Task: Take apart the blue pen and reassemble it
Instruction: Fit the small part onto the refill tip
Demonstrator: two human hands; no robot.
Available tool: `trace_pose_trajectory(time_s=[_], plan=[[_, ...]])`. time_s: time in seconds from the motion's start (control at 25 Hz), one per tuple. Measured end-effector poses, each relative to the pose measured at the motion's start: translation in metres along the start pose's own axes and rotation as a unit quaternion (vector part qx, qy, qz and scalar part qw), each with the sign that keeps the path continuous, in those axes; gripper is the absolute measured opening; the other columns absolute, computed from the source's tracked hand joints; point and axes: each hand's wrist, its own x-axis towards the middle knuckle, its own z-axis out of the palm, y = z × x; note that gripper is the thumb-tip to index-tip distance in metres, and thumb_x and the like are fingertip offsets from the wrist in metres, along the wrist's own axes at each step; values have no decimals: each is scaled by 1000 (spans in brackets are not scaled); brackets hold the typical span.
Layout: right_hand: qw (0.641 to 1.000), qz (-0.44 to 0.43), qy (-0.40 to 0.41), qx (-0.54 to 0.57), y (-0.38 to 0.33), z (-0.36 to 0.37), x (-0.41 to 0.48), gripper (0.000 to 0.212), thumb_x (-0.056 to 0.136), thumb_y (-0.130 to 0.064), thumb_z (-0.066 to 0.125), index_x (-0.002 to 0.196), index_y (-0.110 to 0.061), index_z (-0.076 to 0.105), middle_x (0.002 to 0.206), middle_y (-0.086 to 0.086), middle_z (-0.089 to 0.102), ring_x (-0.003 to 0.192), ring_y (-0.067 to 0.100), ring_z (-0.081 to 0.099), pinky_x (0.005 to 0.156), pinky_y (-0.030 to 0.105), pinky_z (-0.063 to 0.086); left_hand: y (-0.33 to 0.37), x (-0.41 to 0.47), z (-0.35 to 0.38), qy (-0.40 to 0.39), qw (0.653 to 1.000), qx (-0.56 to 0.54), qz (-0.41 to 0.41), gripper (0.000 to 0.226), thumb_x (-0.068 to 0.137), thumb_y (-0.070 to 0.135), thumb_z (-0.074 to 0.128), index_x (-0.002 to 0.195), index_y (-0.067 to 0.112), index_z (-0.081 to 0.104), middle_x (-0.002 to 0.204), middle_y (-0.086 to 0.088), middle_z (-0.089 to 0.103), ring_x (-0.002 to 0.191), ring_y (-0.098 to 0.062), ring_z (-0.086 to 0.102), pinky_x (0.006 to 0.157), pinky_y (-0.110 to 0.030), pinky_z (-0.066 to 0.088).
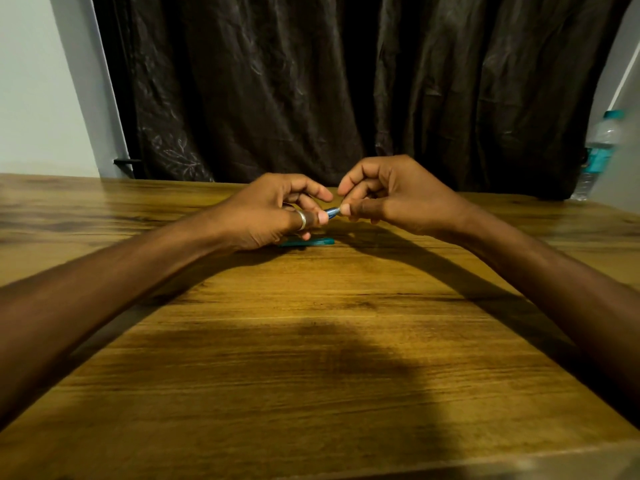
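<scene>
My left hand point(273, 213), with a ring on one finger, and my right hand point(391, 195) meet above the far middle of the wooden table point(311, 341). Both are closed on the blue pen point(332, 212); only a short blue piece shows between the fingertips, the rest is hidden inside the fists. A flat teal pen part point(311, 241) lies on the table just below my left hand, partly covered by it.
A dark curtain point(311, 81) hangs behind the table's far edge. A clear water bottle point(599, 150) with a teal cap and label stands at the far right. A pale wall sits at the left.
</scene>
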Motion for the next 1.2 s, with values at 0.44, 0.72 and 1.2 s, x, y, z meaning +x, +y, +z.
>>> trace_pose_trajectory(time_s=[0.44,0.72,1.2], plan=[[969,51,-78,-228,27,-27,-2,17,83,-19,80,98,-27,78,87,-16,76,80,-12,67,71,5,47,-3,3,0,5,999,31,-22,21,91,5,69,111,10,69,89,0,68,61,10,65,46,-6,45],[960,80,-127,-235,27,-23,-3,17,83,-17,80,97,-28,80,94,-14,78,89,-7,69,83,16,54,-5,4,-1,-1,999,37,-20,19,90,8,70,108,13,71,89,1,70,64,9,66,55,-7,49],[989,63,23,128,6,-3,-4,19,80,9,74,92,-5,73,81,9,76,76,14,74,73,24,61,-3,3,1,7,1000,25,-12,22,91,4,68,114,5,69,87,-2,67,57,10,63,43,-4,41]])
